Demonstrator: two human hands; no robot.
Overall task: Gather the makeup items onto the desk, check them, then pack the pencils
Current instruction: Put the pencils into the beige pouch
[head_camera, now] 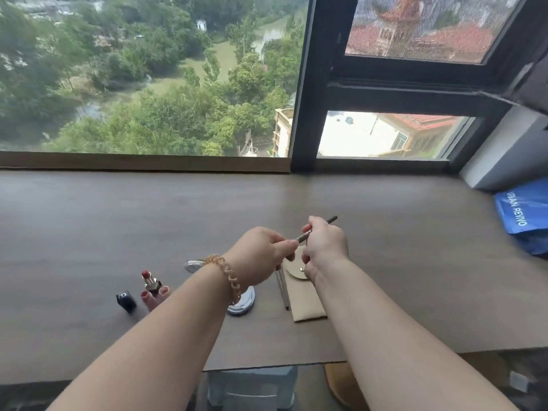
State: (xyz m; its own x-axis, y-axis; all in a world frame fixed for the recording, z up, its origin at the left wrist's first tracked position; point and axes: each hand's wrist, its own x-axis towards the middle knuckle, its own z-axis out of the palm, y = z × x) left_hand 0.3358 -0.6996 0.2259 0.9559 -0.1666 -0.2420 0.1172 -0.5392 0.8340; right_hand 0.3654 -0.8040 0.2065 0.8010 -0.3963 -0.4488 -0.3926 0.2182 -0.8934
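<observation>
both hands (pixel 268 256) pinching makeup pencil (pixel 305 234), above desk (pixel 89 221)

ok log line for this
left hand: pinches thin dark makeup pencil | right hand: grips it | beige fabric pouch: flat on brown desk

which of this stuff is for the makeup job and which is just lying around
Job: pencil, pinched by left hand and right hand; second pencil; beige pouch; lipstick; black cap; silver compact.
Lying about: blue bag; hair tie on the left wrist.
</observation>
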